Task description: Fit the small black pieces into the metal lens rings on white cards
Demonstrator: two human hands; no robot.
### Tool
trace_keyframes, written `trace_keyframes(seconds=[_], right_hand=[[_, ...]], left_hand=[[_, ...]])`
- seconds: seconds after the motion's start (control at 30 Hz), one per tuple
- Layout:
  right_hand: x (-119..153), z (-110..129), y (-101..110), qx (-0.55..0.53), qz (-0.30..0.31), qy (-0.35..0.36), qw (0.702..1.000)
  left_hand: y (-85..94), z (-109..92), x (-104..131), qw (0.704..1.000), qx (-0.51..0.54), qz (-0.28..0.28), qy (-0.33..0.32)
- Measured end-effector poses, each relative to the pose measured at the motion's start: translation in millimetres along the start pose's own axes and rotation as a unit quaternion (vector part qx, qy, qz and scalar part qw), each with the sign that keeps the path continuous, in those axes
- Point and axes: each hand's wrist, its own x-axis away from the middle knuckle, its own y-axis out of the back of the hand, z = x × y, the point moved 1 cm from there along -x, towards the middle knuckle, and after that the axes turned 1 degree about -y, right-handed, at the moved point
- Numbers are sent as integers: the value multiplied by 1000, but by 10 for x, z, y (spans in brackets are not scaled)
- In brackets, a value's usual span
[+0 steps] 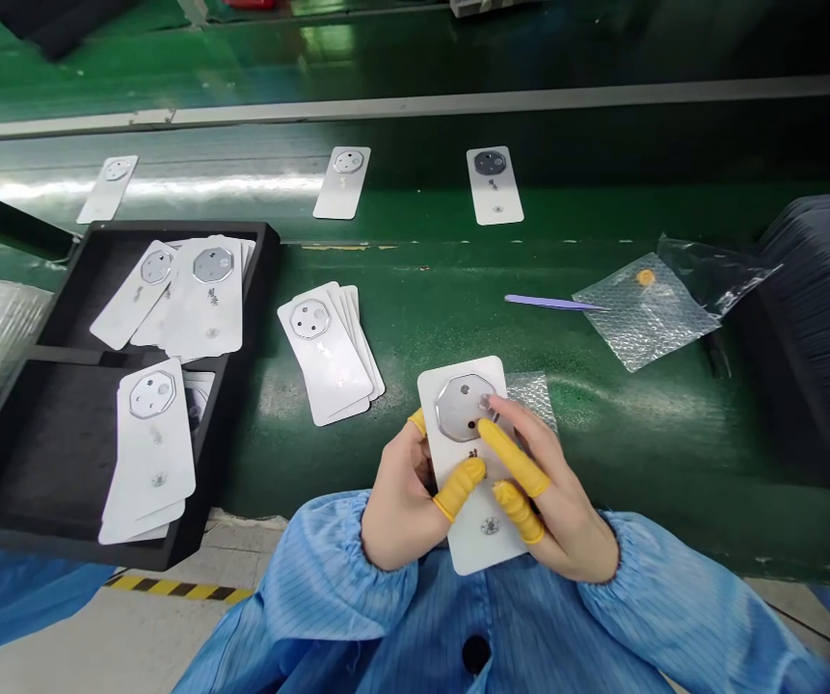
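Observation:
A white phone back cover [468, 540] with a silver octagonal camera plate is held tilted in front of my body. My left hand [404, 501] grips its left side, the yellow-cotted thumb lying across the face and the other fingers mostly hidden behind. On the right, my right hand [555, 492] has its fingers apart, with two fingertips on the camera plate near its holes and the thumb over the lower face. By one fingertip is something small and clear that I cannot make out. Partly behind the cover lies a piece of bubble wrap [534, 397].
Left stands a black divided tray [6, 424] with several covers. A fanned stack of covers [328, 371] lies beside it. Purple tweezers [548, 303] and bubble wrap [628, 318] holding an orange item lie right, before stacked dark trays [826, 318]. Three covers [340, 188] lie along the back.

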Motion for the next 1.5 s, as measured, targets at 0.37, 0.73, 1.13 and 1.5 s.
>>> trace_keyframes(seconds=[0.37, 0.73, 1.13, 1.5], right_hand=[[7, 166, 3, -185, -189, -194, 945], [49, 181, -27, -134, -199, -166, 956], [93, 103, -66, -88, -215, -190, 954], [53, 118, -52, -60, -203, -160, 964]], left_hand=[[-68, -86, -16, 997, 68, -20, 1], [-141, -89, 0, 996, 71, -60, -17], [-59, -72, -110, 996, 71, -25, 36], [-87, -22, -94, 996, 59, -40, 45]])
